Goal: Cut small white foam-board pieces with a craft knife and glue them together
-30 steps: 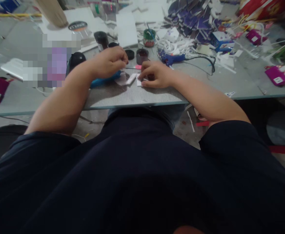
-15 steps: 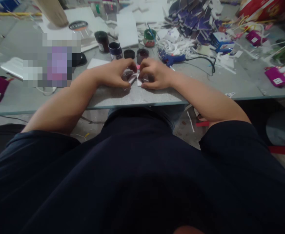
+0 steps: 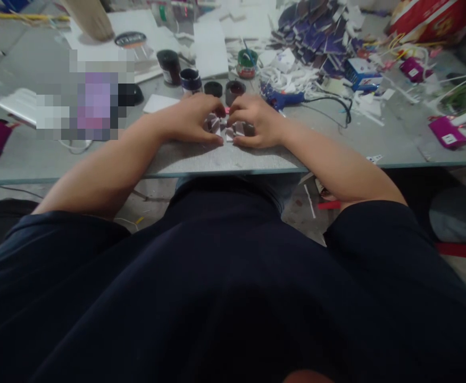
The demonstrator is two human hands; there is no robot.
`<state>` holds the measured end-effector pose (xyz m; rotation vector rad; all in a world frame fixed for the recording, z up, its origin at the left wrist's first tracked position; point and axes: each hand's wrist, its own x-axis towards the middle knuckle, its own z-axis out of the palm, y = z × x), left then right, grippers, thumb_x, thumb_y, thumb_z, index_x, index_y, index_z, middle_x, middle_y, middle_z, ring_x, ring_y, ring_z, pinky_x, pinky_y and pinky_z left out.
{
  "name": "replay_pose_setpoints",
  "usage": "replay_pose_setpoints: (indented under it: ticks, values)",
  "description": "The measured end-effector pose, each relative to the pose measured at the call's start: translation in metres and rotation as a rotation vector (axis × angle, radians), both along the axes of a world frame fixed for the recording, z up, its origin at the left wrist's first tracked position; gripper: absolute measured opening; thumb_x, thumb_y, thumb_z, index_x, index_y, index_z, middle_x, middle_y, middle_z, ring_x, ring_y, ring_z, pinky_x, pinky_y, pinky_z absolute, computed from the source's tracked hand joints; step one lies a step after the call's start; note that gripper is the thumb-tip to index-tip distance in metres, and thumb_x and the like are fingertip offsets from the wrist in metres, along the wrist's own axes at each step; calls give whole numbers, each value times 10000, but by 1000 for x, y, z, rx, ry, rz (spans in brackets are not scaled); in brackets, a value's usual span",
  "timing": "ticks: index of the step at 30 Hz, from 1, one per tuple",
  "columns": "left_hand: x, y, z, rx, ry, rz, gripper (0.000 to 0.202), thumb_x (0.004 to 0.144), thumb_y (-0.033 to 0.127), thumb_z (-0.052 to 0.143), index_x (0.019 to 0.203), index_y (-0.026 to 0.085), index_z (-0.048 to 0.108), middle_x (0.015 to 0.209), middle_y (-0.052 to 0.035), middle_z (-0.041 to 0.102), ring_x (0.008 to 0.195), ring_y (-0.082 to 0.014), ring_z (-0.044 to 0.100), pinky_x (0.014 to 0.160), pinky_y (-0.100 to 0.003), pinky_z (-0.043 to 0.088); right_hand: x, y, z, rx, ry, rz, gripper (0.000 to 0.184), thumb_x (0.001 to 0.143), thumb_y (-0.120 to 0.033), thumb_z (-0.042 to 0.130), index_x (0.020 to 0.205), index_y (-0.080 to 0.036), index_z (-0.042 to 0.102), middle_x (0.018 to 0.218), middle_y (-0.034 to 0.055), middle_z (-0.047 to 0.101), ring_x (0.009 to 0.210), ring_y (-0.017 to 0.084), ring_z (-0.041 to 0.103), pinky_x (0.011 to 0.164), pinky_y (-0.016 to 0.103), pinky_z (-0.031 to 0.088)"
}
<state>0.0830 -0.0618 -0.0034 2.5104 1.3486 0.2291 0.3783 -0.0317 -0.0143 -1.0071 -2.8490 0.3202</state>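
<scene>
Right now both hands meet at the middle of the desk point(image 3: 336, 143), close to its near edge. The left hand point(image 3: 195, 119) and the right hand point(image 3: 257, 121) face each other, knuckles up and fingers curled in, and between them sits a small paper piece point(image 3: 225, 127) with white and purple faces. Each grip is closed on it: the left fingertips pinch its left part and the right fingertips pinch its right part. The piece lies low, on or just above the desk; which of the two cannot be told, since it is small and partly covered.

As far as it shows, its long axis runs left to right, from one hand to the other, so neither hand is nearer; both are touching it. Its folds are too blurred to read.

Just beyond the fingertips stands a row of small dark paint jars point(image 3: 235, 91), near the knuckles but apart from them. A white card point(image 3: 159, 102) lies to the left of the left hand. A blue glue gun point(image 3: 284, 97) lies beyond and to the right of the right hand, its cord trailing off to the right. Farther back is a heap of purple cut pieces point(image 3: 316, 32).

Open room lies mainly toward the person, a narrow bare strip before the desk's edge, and to the right of the right forearm, where the surface is bare.
</scene>
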Motion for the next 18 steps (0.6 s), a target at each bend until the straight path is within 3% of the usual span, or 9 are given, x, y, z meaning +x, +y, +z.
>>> replay_pose_setpoints:
  ticks: [3, 10, 14, 18]
  values:
    - [5, -3, -1, 11, 13, 5, 1110, 981, 1109, 645, 1756, 317, 708, 1560, -70, 859, 1552, -385, 508, 1418, -640, 445, 1, -2, 6, -40, -7, -34, 613, 1099, -787, 751, 1593, -449, 880, 1551, 146, 857, 1674, 519, 641, 1218, 639, 592]
    - [2, -3, -1, 10, -14, 19, 942, 1034, 950, 750, 1705, 289, 728, 1561, -84, 872, 1494, -390, 581, 1399, -645, 468, 18, 2, 16, -98, 27, -90, 484, 1002, -658, 927, 1374, -348, 913, 1210, 135, 897, 1225, 475, 799, 1007, 592, 636]
    - [-2, 3, -3, 5, -39, -50, 899, 1009, 809, 821, 1728, 276, 733, 1653, -105, 837, 1428, -365, 659, 1375, -625, 548, 28, 5, 15, -150, 55, -107, 318, 991, -564, 936, 1172, -304, 906, 1075, 122, 884, 1125, 437, 818, 985, 577, 646]
    - [-2, 4, -6, 40, -19, -66, 868, 1024, 721, 836, 1746, 249, 734, 1666, -128, 830, 1427, -369, 697, 1352, -618, 581, 28, 6, 12, -186, 85, -129, 254, 986, -520, 933, 1110, -299, 921, 1002, 107, 888, 1084, 421, 823, 962, 576, 658]
